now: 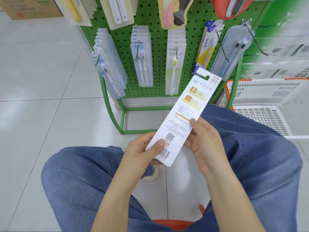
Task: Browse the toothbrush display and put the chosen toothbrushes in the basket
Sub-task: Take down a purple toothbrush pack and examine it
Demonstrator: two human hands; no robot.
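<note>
- Mainly, the green pegboard display fills the upper middle of the view; it stands on the tiled floor, and packs of toothbrushes hang on its hooks in a row along its lower edge.
- Next in size, the white basket with an orange rim stands on the floor at the right side of the display, just beside its right leg. I can see no pack inside the part that shows.
- Below, the knees of the person in blue jeans point toward the display, so the person seems to sit or crouch low in front of it.
- The chosen toothbrush pack is not on a hook and not in the basket; it is held in the air between the knees, tilted, its back side with printed text, QR code and barcode facing the camera, its hanging hole toward the display.
- The left hand holds the lower left edge of the pack, with the thumb pressed on the card near the barcode.
- The right hand holds the right edge, with the thumb on the front and the fingers curled behind.
- I judge that the step in hand is reading the pack. To do it well, keep the card flat toward the eyes, then carry it right with one hand and lay it down inside the basket, well past the orange rim.
</note>
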